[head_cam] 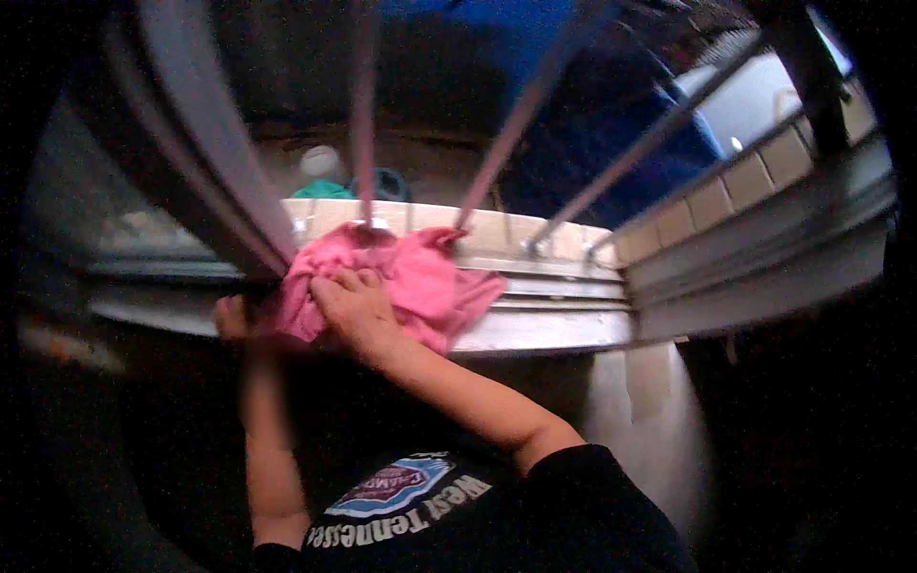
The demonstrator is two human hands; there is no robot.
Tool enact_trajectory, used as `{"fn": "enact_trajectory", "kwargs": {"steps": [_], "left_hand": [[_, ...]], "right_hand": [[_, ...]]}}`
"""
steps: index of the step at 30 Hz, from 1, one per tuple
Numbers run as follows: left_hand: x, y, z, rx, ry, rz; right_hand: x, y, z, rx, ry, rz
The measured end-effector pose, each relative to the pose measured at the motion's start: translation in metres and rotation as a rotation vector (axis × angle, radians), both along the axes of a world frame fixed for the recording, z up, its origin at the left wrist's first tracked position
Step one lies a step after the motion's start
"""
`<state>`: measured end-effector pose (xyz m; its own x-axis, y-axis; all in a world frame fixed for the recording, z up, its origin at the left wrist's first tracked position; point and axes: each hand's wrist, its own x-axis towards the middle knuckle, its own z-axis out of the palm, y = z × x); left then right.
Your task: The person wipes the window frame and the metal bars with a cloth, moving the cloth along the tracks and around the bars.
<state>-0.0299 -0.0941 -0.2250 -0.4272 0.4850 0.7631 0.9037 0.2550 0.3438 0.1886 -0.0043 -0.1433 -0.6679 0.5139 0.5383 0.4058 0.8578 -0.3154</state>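
A bunched pink cloth (430,283) lies over the metal track of a window sill (551,326), against the foot of an upright window-frame edge (222,150). My right hand (358,308) presses on the cloth, fingers curled into its folds. Left of the cloth, by the lower end of the frame edge, is my left hand (231,319). It is blurred and partly in shadow, so its grip does not show.
Several upright metal bars (501,140) rise from a tiled outer ledge (548,236) beyond the track. A green item (322,190) and a pale round item (320,161) sit past the ledge. Dark blue material (602,150) hangs outside.
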Motion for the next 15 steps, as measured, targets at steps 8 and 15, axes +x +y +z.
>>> {"fn": "enact_trajectory", "kwargs": {"steps": [8,15], "left_hand": [[0.002,-0.004,0.002,-0.03,0.112,0.011],[-0.013,-0.012,-0.017,-0.052,0.063,0.015]], "right_hand": [[0.207,0.011,0.021,-0.138,-0.109,-0.435],[0.337,0.053,0.049,-0.305,0.375,-0.781]]}}
